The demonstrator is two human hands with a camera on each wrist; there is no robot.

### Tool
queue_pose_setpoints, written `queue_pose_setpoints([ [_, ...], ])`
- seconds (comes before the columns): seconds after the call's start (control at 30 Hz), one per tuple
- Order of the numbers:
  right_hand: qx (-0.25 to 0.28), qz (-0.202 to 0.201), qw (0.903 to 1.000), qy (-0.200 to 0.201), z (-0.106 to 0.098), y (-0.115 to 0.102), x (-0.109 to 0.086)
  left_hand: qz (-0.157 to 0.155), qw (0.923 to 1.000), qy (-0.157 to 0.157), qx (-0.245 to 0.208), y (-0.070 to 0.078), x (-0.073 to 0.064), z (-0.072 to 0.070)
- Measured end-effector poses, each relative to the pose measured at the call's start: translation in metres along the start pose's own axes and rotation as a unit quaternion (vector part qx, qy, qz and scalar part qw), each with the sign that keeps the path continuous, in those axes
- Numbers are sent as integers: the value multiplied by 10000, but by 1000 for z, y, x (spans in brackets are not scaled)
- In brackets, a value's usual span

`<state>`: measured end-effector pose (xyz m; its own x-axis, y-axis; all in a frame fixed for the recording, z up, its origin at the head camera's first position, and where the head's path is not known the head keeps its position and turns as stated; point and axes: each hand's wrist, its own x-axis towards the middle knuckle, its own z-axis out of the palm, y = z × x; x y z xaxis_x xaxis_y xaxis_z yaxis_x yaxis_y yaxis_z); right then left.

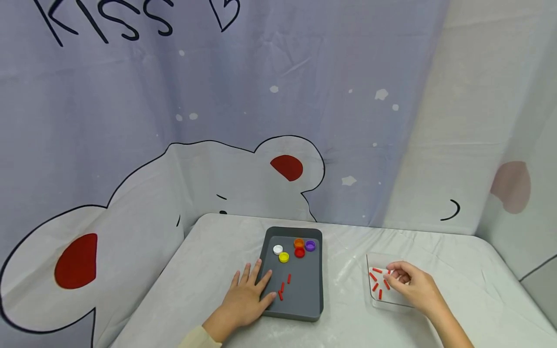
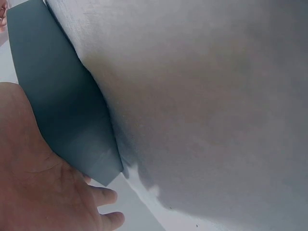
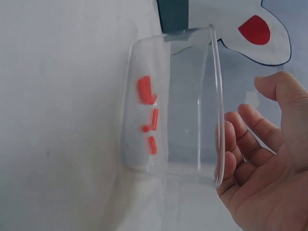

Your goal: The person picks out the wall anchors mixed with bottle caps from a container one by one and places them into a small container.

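Note:
My left hand (image 1: 243, 297) rests with spread fingers on the left edge of a grey tray (image 1: 304, 299). Three short red sticks (image 1: 289, 279) lie on the tray near its fingertips. In the left wrist view, the palm (image 2: 43, 178) is against the tray's outer side (image 2: 67, 86). My right hand (image 1: 415, 285) is over the right part of a clear plastic box (image 1: 393, 305), fingers loosely bent. Several red sticks (image 1: 375, 286) are scattered inside the box. In the right wrist view, thumb and fingers are apart, with nothing visible between them.
Toward the tray's far end sit small round cups: white (image 1: 278, 249), yellow (image 1: 284, 257), orange (image 1: 299, 243), red (image 1: 299, 252) and purple (image 1: 310, 246). A white cloth (image 1: 344, 280) covers the table. Behind it hangs a printed curtain (image 1: 243, 96).

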<state>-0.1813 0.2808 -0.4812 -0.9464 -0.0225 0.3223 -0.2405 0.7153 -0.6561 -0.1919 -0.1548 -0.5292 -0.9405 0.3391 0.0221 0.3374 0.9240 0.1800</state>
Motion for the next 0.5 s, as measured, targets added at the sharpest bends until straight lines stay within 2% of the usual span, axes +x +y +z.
queue_pose_setpoints([
  [0.27, 296, -260, 9990, -217, 16, -19, 11, -37, 10000, -43, -28, 1, 0, -2],
  [0.5, 520, -217, 9970, -531, 34, -36, 20, -43, 10000, -70, -20, 2, -1, -2],
])
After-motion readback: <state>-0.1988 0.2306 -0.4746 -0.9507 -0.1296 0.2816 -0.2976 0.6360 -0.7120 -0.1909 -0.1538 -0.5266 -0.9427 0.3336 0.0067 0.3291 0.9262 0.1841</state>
